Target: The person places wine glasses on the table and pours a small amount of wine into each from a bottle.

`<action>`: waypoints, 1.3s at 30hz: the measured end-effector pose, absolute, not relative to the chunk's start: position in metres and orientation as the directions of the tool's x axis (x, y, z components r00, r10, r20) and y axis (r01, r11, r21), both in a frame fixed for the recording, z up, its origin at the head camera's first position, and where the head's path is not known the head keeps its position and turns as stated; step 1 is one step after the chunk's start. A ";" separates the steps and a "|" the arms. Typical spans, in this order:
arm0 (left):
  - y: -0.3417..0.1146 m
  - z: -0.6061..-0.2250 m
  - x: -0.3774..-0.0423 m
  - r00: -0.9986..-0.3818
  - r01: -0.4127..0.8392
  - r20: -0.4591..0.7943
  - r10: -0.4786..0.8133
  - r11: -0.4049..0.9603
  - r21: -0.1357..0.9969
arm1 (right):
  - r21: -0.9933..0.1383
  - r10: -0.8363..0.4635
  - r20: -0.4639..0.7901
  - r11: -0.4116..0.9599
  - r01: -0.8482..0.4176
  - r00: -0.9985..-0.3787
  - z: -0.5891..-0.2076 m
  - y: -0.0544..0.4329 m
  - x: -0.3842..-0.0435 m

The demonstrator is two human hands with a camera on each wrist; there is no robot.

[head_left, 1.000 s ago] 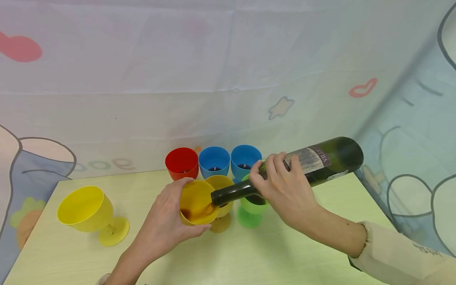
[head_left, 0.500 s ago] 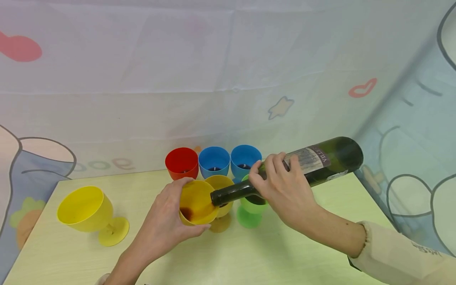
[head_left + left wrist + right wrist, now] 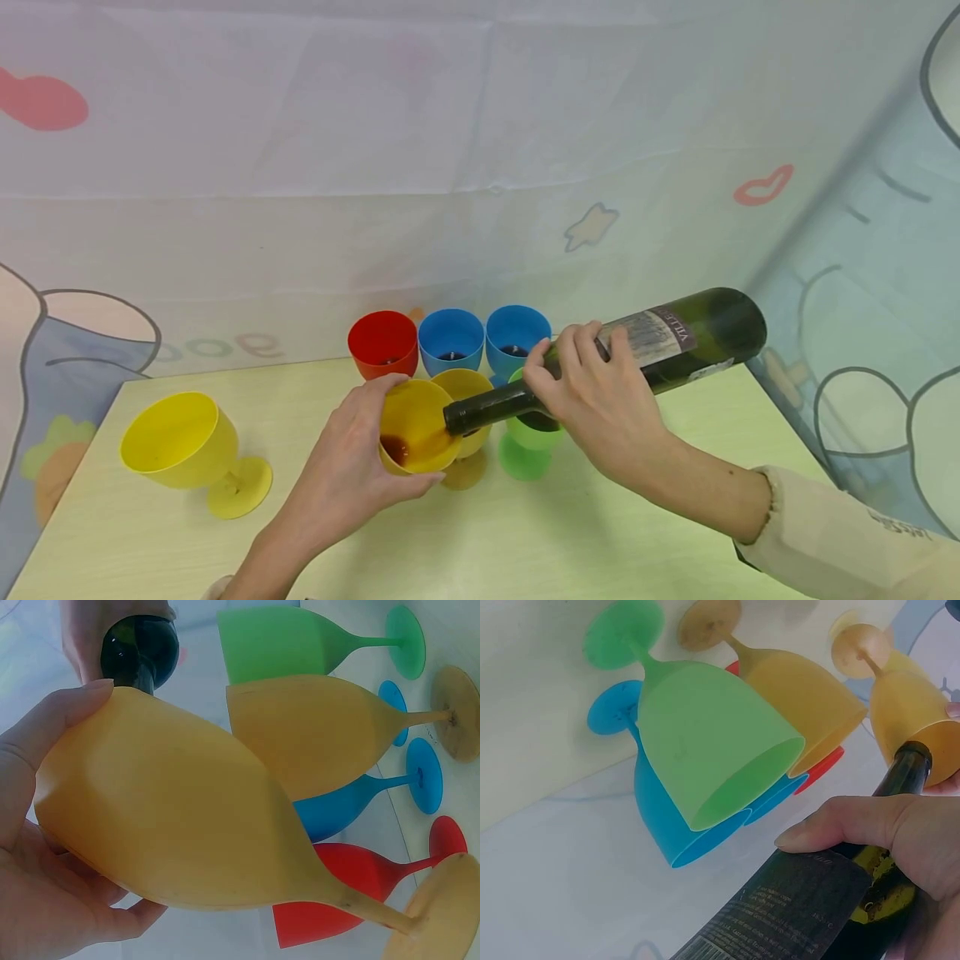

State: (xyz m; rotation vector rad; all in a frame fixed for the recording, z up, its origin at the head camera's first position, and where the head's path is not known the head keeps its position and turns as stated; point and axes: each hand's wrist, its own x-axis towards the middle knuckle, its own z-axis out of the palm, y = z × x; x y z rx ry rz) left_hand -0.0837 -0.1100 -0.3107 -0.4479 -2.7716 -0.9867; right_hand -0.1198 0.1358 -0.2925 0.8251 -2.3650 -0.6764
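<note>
My left hand [image 3: 341,471] grips the bowl of a yellow goblet [image 3: 420,412], tilted, with a small dark red pool inside. In the left wrist view, its thumb and fingers curl round the bowl [image 3: 172,817]. My right hand [image 3: 603,400] holds a green glass wine bottle [image 3: 720,325] by its neck and shoulder, tipped down to the left. The bottle's mouth [image 3: 913,754] sits at the goblet's rim. A thin brownish-red streak runs from it down the inner wall. Behind the held goblet stands a darker yellow goblet [image 3: 480,435], partly hidden.
A green goblet [image 3: 527,437] stands under the bottle neck. Two blue goblets [image 3: 452,329] [image 3: 517,325] and a red goblet [image 3: 382,337] form a back row with dark liquid inside. One bright yellow goblet [image 3: 180,442] stands at the left of the pale table [image 3: 465,550].
The dark red pool in the held goblet looks more distinct than before. Both hands, the goblet and the bottle stay almost still.
</note>
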 end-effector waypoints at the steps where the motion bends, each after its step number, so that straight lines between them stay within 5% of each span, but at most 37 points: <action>1: -0.110 -0.311 -0.084 -0.941 0.333 0.252 0.224 0.738 0.587 | 0.606 -0.673 0.322 0.687 -0.401 -0.666 -0.292 0.136 -0.120; 39: -0.109 -0.310 -0.084 -0.932 0.354 0.280 0.230 0.747 0.563 | 0.597 -0.673 0.313 0.688 -0.413 -0.670 -0.291 0.135 -0.119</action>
